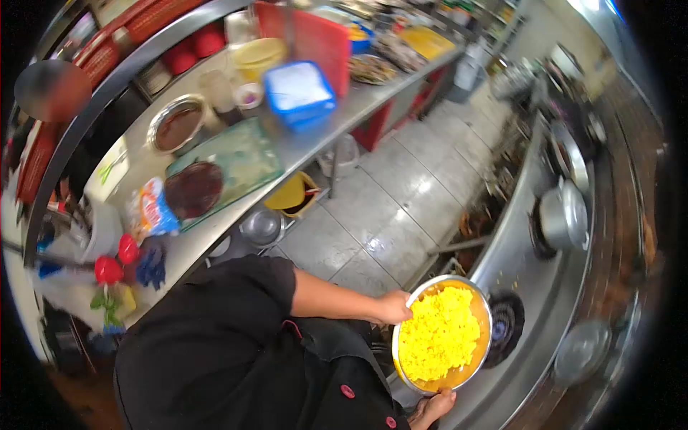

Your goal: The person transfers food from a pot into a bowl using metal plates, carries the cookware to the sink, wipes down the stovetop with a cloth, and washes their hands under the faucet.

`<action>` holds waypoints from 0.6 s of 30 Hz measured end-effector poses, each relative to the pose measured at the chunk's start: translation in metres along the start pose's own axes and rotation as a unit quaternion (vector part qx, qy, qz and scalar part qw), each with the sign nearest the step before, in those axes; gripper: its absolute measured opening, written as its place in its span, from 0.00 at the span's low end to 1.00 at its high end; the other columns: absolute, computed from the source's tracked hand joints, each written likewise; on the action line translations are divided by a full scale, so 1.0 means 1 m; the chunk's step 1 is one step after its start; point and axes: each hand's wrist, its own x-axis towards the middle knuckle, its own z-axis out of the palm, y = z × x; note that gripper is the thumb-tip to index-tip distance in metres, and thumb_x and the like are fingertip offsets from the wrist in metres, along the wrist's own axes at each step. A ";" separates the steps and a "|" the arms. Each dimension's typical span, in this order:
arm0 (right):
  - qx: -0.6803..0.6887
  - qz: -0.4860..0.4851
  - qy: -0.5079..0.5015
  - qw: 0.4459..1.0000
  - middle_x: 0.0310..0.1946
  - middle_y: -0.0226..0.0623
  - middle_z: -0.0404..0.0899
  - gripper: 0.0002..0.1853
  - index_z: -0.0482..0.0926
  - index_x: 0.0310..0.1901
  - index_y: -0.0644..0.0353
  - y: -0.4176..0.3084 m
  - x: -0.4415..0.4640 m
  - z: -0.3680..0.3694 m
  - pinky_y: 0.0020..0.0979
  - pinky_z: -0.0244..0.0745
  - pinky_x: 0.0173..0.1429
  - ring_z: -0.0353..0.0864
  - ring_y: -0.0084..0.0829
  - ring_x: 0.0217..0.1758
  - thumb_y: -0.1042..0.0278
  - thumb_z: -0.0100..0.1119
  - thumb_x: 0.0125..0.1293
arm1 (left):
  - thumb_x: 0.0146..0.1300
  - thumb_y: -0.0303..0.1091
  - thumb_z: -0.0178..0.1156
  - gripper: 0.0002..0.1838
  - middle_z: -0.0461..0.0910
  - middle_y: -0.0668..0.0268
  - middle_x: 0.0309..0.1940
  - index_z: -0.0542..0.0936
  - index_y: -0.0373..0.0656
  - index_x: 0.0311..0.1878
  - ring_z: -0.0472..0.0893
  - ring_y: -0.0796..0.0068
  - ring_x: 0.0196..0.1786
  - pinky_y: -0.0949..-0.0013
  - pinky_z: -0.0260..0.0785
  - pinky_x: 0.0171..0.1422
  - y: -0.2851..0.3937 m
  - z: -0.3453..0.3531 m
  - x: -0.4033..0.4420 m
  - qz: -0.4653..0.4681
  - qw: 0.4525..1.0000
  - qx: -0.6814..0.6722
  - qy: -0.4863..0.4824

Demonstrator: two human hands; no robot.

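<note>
A round metal bowl full of bright yellow food, which looks like rice, is held low over the edge of the stove. My left hand grips its rim at the left side, fingers closed. At the bottom of the bowl, my right hand closes on the rim; part of it is hidden. The bowl partly overlaps a dark burner on its right.
A metal pot stands farther up the stove, and a lid lies at the right. Across the tiled floor, a counter holds a green board, a blue tub and a metal bowl.
</note>
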 end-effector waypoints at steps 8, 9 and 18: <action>-0.008 -0.163 -0.411 0.897 0.36 0.44 0.77 0.16 0.70 0.42 0.72 -0.105 -0.115 0.177 0.30 0.74 0.45 0.78 0.34 0.36 0.82 0.47 0.48 | 0.54 0.22 0.51 0.21 0.81 0.62 0.44 0.74 0.38 0.54 0.79 0.76 0.45 0.70 0.70 0.52 0.021 -0.168 -0.209 0.111 0.934 -0.160 0.300; 0.033 -0.169 -0.466 0.868 0.34 0.42 0.77 0.12 0.70 0.37 0.71 -0.115 -0.151 0.207 0.29 0.73 0.43 0.77 0.31 0.34 0.83 0.45 0.48 | 0.54 0.21 0.51 0.21 0.80 0.63 0.44 0.74 0.37 0.54 0.79 0.76 0.45 0.70 0.70 0.52 0.014 -0.184 -0.235 0.108 0.917 -0.184 0.337; -0.095 -0.215 -0.738 0.633 0.33 0.35 0.77 0.09 0.74 0.36 0.69 -0.157 -0.399 0.429 0.23 0.69 0.39 0.74 0.23 0.34 0.81 0.48 0.53 | 0.54 0.18 0.51 0.18 0.79 0.61 0.42 0.74 0.33 0.50 0.79 0.71 0.44 0.69 0.71 0.51 -0.027 -0.293 -0.408 0.259 0.571 -0.494 0.602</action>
